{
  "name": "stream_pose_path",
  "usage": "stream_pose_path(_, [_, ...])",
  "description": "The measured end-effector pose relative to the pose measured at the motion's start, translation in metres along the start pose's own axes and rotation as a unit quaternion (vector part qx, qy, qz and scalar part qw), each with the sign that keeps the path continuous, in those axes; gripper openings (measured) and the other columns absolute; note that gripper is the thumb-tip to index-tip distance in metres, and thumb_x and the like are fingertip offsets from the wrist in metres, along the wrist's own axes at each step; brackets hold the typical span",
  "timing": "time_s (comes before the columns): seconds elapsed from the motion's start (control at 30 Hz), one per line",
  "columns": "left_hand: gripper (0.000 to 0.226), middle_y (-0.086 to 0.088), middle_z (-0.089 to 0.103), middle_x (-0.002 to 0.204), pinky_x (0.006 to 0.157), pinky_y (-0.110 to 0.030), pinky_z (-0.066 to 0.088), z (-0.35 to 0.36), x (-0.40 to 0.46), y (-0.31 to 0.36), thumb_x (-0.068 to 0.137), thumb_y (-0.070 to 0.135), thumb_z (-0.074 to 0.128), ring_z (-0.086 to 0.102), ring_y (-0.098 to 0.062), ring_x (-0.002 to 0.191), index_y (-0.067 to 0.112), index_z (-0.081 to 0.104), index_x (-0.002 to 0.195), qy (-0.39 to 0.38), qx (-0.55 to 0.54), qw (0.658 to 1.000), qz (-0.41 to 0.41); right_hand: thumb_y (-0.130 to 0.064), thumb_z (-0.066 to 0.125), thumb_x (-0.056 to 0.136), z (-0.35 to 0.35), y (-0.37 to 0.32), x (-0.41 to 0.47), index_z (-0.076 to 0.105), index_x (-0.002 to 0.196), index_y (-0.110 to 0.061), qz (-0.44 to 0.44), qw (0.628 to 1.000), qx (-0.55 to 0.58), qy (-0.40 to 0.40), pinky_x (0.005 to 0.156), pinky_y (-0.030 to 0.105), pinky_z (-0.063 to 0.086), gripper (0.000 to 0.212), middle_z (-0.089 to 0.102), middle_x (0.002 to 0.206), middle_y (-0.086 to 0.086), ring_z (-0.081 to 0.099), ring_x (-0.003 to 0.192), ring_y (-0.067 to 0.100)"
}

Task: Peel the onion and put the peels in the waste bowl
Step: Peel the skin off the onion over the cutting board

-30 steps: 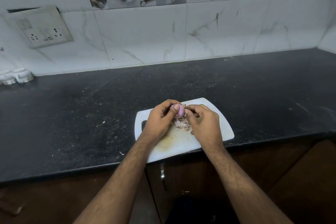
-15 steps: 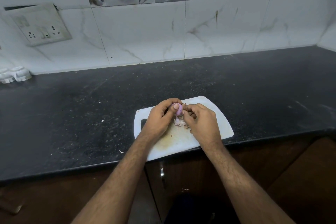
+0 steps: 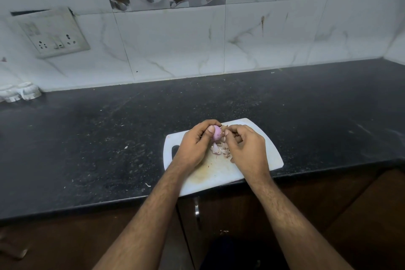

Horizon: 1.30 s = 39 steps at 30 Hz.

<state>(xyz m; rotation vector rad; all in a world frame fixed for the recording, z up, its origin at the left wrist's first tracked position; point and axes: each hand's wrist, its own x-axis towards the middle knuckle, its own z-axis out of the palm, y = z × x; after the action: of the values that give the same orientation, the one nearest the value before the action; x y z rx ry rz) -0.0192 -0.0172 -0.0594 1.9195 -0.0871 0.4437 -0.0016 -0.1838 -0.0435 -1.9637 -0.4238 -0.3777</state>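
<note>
- Over the far half of the cutting board [image 3: 271, 155], the left hand [image 3: 192, 147] held the onion [image 3: 217, 132] off the surface, thumb [image 3: 210, 129] pressed on its near side and the other fingers curled round the back.
- Right hand [image 3: 245, 149] met it from the other side; fingertips [image 3: 228, 132] were bunched at the onion's right edge and appeared to pinch a flap of skin, though the pinch itself was too small to see clearly.
- Onion showed pale purple and glossy where bared. Judged small, light and firm, so it would take a squeeze without bruising.
- Bared flesh judged slick and likely damp; a thumb-and-fingers cradle suited it better than a fingertip hold.
- Skin judged papery, brittle and near weightless: best caught at a lifted edge near one end and drawn along the bulb, since short pulls would tear it into flakes.
- Peels [image 3: 219, 149] lay in a loose heap on the board directly under the hands. Judged fiddly to gather, liable to cling to damp fingers or drift; scooping them together would serve better than picking singly.
- Stray flakes [image 3: 126, 147] sat on the dark counter [image 3: 87, 138] left of the board.
- No waste bowl appeared anywhere in view.
- Socket plate [image 3: 52, 35] hung on the tiled wall, far left.
</note>
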Motion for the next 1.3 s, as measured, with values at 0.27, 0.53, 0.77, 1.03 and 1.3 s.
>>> stream_pose_path(0.27, [0.029,0.006,0.079,0.109,0.097,-0.047,0.06,-0.0001,-0.0008,0.0016,0.108,0.039,0.053,0.074,-0.019,0.106,0.024,0.075,0.118,-0.004,-0.018,1.0,-0.005,-0.024,0.072,0.096,0.0015,0.0031,-0.0018,0.077,0.111,-0.017,-0.045,0.999,-0.026,0.009,0.077,0.005,0.05,0.018,0.073,0.102,-0.01,0.066,0.087,0.0])
stream_pose_path(0.53, [0.03,0.008,0.078,0.111,0.097,-0.044,0.06,0.0002,-0.0007,0.0017,0.108,0.039,0.052,0.073,-0.015,0.106,0.022,0.074,0.12,-0.009,0.0,1.0,-0.001,-0.03,0.071,0.096,0.0027,0.0038,-0.0012,0.076,0.116,-0.016,-0.042,0.997,-0.061,0.001,0.079,0.01,0.053,0.024,0.072,0.102,-0.008,0.065,0.088,0.002])
stream_pose_path(0.77, [0.032,0.007,0.078,0.113,0.099,-0.046,0.059,0.0003,-0.0013,0.0005,0.109,0.04,0.049,0.073,-0.017,0.108,0.023,0.074,0.121,-0.012,0.002,1.0,0.001,-0.037,0.071,0.095,0.0011,0.0005,-0.0019,0.075,0.11,-0.015,-0.01,0.999,-0.039,-0.025,0.071,0.027,0.06,0.027,0.068,0.095,-0.01,0.064,0.083,0.005])
stream_pose_path(1.03, [0.034,0.006,0.078,0.115,0.1,-0.05,0.058,0.0008,0.0002,-0.0011,0.108,0.04,0.048,0.073,-0.018,0.109,0.023,0.074,0.122,-0.003,-0.012,1.0,0.003,-0.04,0.069,0.095,0.002,0.0012,-0.0004,0.074,0.113,-0.016,-0.004,0.999,-0.035,-0.015,0.069,0.032,0.062,0.03,0.067,0.094,-0.012,0.064,0.082,0.005])
stream_pose_path(1.3, [0.031,0.007,0.079,0.109,0.093,-0.037,0.059,0.0002,-0.0004,0.0006,0.108,0.039,0.051,0.074,-0.014,0.104,0.024,0.075,0.119,0.001,-0.027,1.0,-0.001,-0.025,0.068,0.098,0.0015,0.0012,-0.0028,0.076,0.11,-0.018,-0.044,0.999,-0.028,0.011,0.067,0.034,0.063,0.016,0.071,0.1,-0.011,0.066,0.087,0.005])
